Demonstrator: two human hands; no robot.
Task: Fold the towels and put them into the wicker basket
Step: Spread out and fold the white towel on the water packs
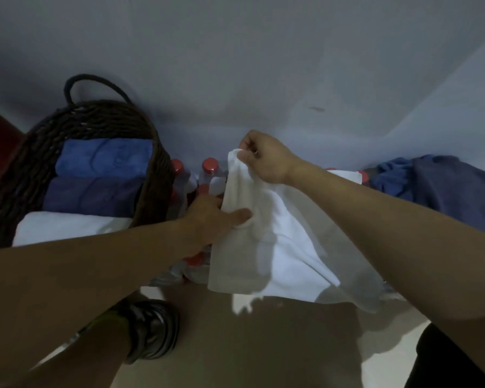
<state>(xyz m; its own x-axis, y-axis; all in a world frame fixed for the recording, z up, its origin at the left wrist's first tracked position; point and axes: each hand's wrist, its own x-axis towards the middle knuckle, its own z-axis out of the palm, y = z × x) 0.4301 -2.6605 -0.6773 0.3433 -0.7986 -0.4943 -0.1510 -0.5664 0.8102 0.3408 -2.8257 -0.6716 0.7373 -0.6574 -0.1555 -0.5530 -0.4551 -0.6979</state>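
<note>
A white towel (277,247) hangs in mid-air in the middle of the view. My right hand (266,158) pinches its top corner, raised high. My left hand (213,217) grips the towel's left edge lower down, thumb lying across the cloth. At the left stands the dark wicker basket (34,155) with a loop handle. Inside it lie a folded blue towel (104,156), a folded dark blue towel (93,196) and a folded white towel (67,226).
Red-capped plastic bottles (210,172) stand in a pack under the hanging towel, beside the basket. A heap of unfolded blue towels (437,183) lies at the far right. A grey wall is behind. My black shoe (151,329) is on the pale floor below.
</note>
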